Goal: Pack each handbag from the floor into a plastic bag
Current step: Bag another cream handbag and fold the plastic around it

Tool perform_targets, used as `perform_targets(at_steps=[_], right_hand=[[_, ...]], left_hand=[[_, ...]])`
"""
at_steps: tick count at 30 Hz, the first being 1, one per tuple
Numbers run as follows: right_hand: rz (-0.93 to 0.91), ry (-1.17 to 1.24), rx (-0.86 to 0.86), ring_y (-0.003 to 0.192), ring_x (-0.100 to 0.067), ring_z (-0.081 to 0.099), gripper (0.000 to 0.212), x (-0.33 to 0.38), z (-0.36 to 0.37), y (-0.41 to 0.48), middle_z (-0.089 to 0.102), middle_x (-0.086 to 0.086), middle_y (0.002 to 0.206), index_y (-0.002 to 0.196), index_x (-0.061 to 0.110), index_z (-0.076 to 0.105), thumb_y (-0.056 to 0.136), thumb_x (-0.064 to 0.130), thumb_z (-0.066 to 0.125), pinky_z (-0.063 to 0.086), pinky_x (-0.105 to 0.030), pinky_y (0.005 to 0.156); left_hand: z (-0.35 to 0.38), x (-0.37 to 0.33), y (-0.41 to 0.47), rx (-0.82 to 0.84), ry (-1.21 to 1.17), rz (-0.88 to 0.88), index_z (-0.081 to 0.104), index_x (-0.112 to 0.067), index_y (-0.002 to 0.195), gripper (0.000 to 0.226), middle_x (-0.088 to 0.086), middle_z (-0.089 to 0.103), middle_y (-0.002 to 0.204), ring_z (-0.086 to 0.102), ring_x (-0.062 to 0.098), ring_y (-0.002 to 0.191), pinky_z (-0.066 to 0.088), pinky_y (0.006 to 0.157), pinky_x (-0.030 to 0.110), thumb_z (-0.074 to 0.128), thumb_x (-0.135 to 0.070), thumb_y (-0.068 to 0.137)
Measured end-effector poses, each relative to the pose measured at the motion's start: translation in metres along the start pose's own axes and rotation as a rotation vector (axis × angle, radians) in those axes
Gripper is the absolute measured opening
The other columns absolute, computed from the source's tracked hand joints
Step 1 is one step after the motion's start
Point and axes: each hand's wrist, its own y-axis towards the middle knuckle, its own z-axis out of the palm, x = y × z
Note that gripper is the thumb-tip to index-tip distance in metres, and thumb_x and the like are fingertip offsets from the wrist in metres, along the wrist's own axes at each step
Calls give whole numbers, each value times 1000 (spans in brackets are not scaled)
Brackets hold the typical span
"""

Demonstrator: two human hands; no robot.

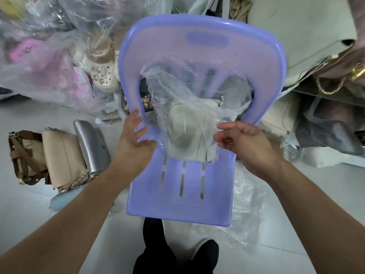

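Two bare forearms rise from the bottom corners of the frame, with dark trousers and a shoe [205,252] between them at bottom centre.

At centre left, three unpacked bags lie side by side on the floor: a brown handbag [23,155], a beige handbag [63,155] and a silver handbag [90,147]. They are probably lined up within reach for their turn.

The left hand [136,139] is released, its fingers spread and relaxed over the frame of the purple chair [177,194]. Its thumb sits just beside the film, and the hand seems to steady things rather than grasp.

In the middle of the frame, the white handbag [189,135] sits on the chair seat against the backrest, already inside the clear plastic bag [187,89]. The chair likely serves as a raised work surface.

The right hand [243,143] reaches in palm down with its fingers curled. Thumb and forefinger appear to pinch the bag's edge, likely to pull the film over or close it.

Loose plastic [246,204] lies on the floor at lower right, probably the supply of bags.
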Motion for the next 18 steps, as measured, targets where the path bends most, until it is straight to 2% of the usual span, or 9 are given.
perform_targets(at_steps=[3,5,7,9,10,13,15,16,18], right_hand=[[-23,-195,23,84,-15,62,16,2,4,2,69,-1,91,105,17,71,91,10,73,51,-16,76],[-33,-339,-39,82,-12,57,30,4,7,6,57,1,97,104,24,70,81,34,86,45,-13,64],[-124,-371,-175,96,-9,62,53,5,12,12,59,3,112,107,25,60,70,50,90,48,-14,68],[-230,-221,-240,112,-10,63,67,7,17,17,62,6,121,117,24,51,69,47,92,52,-19,80],[-266,-142,-223,112,-10,65,67,8,19,19,65,6,121,121,23,49,72,41,92,55,-22,85],[-286,-9,-182,77,-11,66,35,9,24,22,70,-4,90,116,23,58,89,26,80,55,-25,73],[-212,3,-209,67,-18,50,9,12,26,17,57,-9,74,104,25,68,96,27,71,44,-24,60],[-167,1,-221,66,-20,43,13,11,25,14,51,-15,71,99,18,72,98,30,69,38,-25,55],[-129,33,-229,67,-18,39,44,10,22,6,45,-24,70,95,-10,65,98,34,67,32,-25,52]], left_hand=[[20,-5,16,116,168,-93,13,-38,156,98,-18,29,157,32,4,143,38,106,30,76,-47,82],[34,-17,31,137,90,-95,25,-38,153,108,-25,39,149,41,1,136,36,113,32,76,-72,65],[47,-32,43,60,85,-117,39,-28,145,117,-15,52,142,52,9,130,41,112,37,73,-87,50],[57,-45,51,-47,43,-133,49,-13,133,116,2,63,124,62,21,118,47,105,41,69,-91,49],[60,-51,53,-90,-6,-148,52,-8,126,112,1,63,111,65,22,109,49,101,38,69,-90,50],[64,-57,60,-131,-166,-195,59,-14,121,117,-3,69,109,68,21,103,53,98,43,72,-92,36],[62,-55,58,-102,-211,-142,66,-31,114,95,-9,73,111,70,17,105,54,98,44,75,-89,39],[62,-56,53,-82,-200,-128,70,-37,107,78,-13,74,108,69,13,104,54,98,42,75,-85,46],[63,-60,44,-69,-173,-88,75,-39,88,46,-14,73,96,68,9,93,55,94,36,72,-77,64]])
